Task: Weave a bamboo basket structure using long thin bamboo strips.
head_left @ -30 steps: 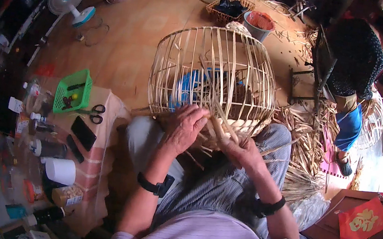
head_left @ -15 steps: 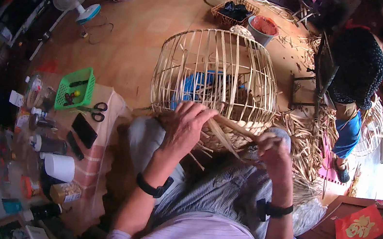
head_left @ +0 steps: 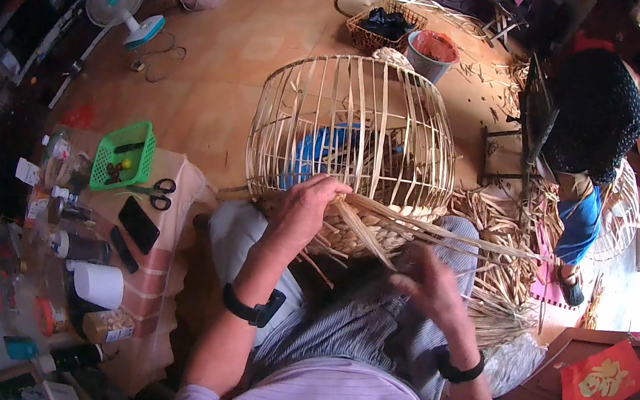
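Observation:
A large round basket (head_left: 360,116) of thin bamboo ribs rests before my knees, with a thick woven band (head_left: 356,236) of dried plant strips along its near edge. At that band my left hand (head_left: 308,205) is closed, pinching the base of dried leaf strips. One bundle of strips (head_left: 446,236) runs from it rightward over my knee; a shorter strip (head_left: 368,233) slants down toward my right hand (head_left: 434,288). That right hand has its thumb and fingers apart, near the shorter strip's end. Blue material (head_left: 319,151) shows inside the basket.
On the left a cloth-covered table (head_left: 153,283) carries a green basket (head_left: 123,156), scissors (head_left: 160,194), a phone (head_left: 139,225) and several jars. Loose dried strips (head_left: 497,217) pile up at right. Beyond are a bucket (head_left: 429,66) and another person (head_left: 596,124).
My right hand has let go of the bundle and dropped down and left, opening. The bundle, earlier twisted taut between my hands, now fans loosely rightward. My left hand stays at the band.

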A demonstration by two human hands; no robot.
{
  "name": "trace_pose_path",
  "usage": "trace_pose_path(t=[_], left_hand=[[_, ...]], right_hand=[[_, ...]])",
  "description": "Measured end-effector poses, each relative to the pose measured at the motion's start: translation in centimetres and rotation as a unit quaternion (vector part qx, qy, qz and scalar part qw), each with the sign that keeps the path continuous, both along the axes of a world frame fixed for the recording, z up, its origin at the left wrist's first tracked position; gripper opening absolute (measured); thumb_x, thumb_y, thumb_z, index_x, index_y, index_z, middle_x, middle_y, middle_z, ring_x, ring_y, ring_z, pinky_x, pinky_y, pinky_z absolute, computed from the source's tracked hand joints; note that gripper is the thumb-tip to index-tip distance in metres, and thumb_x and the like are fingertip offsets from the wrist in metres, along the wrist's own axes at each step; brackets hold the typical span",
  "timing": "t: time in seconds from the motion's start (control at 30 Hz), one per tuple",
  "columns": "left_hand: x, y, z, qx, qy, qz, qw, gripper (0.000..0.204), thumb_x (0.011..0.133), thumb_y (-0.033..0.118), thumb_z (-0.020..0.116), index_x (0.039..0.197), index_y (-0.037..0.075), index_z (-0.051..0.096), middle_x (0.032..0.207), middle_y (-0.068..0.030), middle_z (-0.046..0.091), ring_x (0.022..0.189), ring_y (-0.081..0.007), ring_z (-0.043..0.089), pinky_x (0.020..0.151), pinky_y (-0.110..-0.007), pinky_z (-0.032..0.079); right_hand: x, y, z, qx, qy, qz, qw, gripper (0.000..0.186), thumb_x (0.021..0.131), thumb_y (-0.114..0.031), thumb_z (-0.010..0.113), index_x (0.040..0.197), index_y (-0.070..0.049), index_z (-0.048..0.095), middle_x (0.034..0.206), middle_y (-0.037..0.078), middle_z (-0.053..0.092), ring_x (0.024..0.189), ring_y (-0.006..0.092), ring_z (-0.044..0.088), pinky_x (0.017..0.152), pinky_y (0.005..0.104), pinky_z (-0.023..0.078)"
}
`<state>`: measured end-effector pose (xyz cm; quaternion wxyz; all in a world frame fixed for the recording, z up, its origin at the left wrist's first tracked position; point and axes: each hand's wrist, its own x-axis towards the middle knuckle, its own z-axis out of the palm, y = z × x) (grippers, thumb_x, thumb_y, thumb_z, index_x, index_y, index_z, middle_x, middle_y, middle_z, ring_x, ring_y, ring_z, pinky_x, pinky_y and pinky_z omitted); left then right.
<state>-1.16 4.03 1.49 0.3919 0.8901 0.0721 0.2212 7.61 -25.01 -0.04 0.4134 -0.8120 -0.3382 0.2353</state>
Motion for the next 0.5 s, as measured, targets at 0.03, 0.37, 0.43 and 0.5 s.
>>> trace_pose_path(t=[0.03,0.37,0.43,0.5], left_hand=[[0.0,0.1,-0.2,0.000,0.004,-0.005,1.000,0.022,0.099,-0.002,0.055,0.113,0.003,0.071,0.102,-0.0187,0.070,0.095,-0.0364,0.071,0.083,-0.040,0.056],[-1.6,-0.2,-0.5,0.050,0.007,-0.029,0.998,0.033,0.090,0.007,0.072,0.123,0.005,0.069,0.125,-0.0182,0.071,0.115,-0.0368,0.068,0.099,-0.044,0.056],[-1.5,-0.9,-0.5,0.021,0.000,-0.005,1.000,0.035,0.089,0.009,0.075,0.124,0.006,0.070,0.122,-0.0163,0.072,0.113,-0.0357,0.070,0.098,-0.042,0.057],[-1.3,-1.1,-1.4,0.035,-0.009,0.025,0.999,0.033,0.090,0.010,0.076,0.122,0.006,0.071,0.118,-0.0149,0.074,0.109,-0.0346,0.071,0.096,-0.042,0.057]], right_hand=[[-1.0,0.6,0.6,-0.060,-0.078,0.033,0.995,0.051,0.095,-0.035,0.077,0.131,-0.003,0.057,0.091,0.014,0.076,0.085,0.0310,0.075,0.075,0.0412,0.061],[-2.3,0.3,12.2,0.114,0.432,-0.015,0.894,0.023,0.110,-0.026,0.059,0.113,-0.004,0.061,0.075,-0.009,0.046,0.059,0.0029,0.039,0.051,0.0207,0.029],[-0.6,-0.1,14.5,0.225,0.433,0.017,0.873,0.039,0.113,-0.040,0.045,0.114,-0.004,0.061,0.065,-0.003,0.048,0.050,0.0075,0.044,0.047,0.0229,0.034],[1.3,0.5,14.0,0.402,0.441,0.118,0.794,0.052,0.114,-0.050,0.033,0.109,-0.006,0.061,0.055,0.000,0.045,0.041,0.0119,0.044,0.041,0.0257,0.034]])
